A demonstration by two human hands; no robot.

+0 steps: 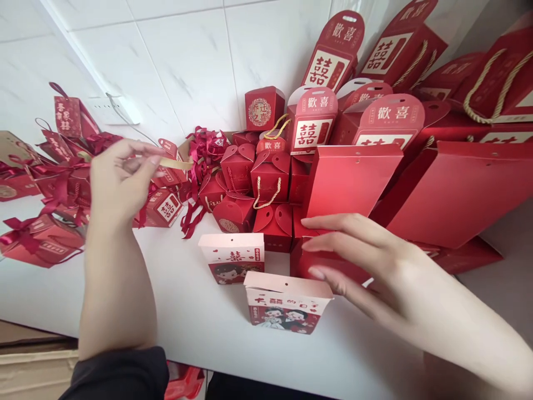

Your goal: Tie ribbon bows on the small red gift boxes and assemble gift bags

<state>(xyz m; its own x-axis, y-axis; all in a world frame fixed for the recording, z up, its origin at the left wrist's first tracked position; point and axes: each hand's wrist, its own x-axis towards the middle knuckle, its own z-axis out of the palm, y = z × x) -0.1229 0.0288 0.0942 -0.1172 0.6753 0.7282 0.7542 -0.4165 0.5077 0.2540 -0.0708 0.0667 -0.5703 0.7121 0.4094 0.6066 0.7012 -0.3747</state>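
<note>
My left hand (pixel 125 172) is raised on the left, its thumb and fingers pinched on a flat gold ribbon (pixel 178 164) that sticks out to the right. My right hand (pixel 375 266) hovers at the right with fingers apart and nothing held. Its thumb is close to the right edge of a small paper gift bag (pixel 287 311) printed with a cartoon couple; whether they touch I cannot tell. A second cartoon gift bag (pixel 235 264) stands upright just behind it. Under the right fingers is a red box (pixel 306 264), partly covered by the hand.
Red boxes with rope handles (pixel 270 175) crowd the table's back. Tall red bags (pixel 353 180) stand at the right. Ribbon-tied boxes (pixel 45 241) fill the left side, near loose dark-red ribbons (pixel 208 150). A tiled wall (pixel 187 66) closes the back; cardboard (pixel 37 366) lies below the table edge.
</note>
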